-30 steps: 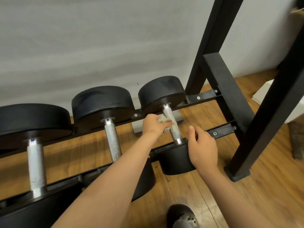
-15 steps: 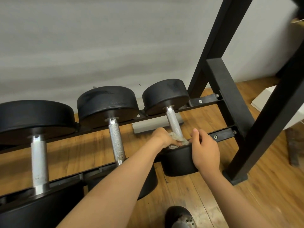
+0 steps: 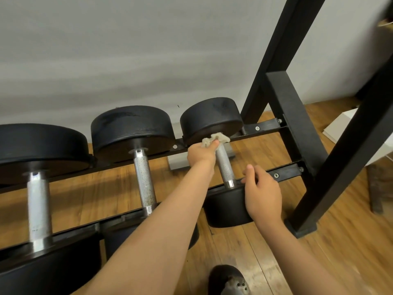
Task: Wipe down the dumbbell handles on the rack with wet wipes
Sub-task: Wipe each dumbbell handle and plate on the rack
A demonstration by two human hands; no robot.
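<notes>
Fingers pinch wipe round handle top

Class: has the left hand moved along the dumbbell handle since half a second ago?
Yes: left hand slid the wipe up the handle to the far head.

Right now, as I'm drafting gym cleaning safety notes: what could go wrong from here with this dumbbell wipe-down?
1. The right hand holds the near head beside the front rail; if the dumbbell rolls, fingers could be pinched.
2. The left hand grips a bunched wipe at the far end of the handle; the knurling may snag it.
3. A shoe sits below the rack, exposed if the weight slips.
</notes>
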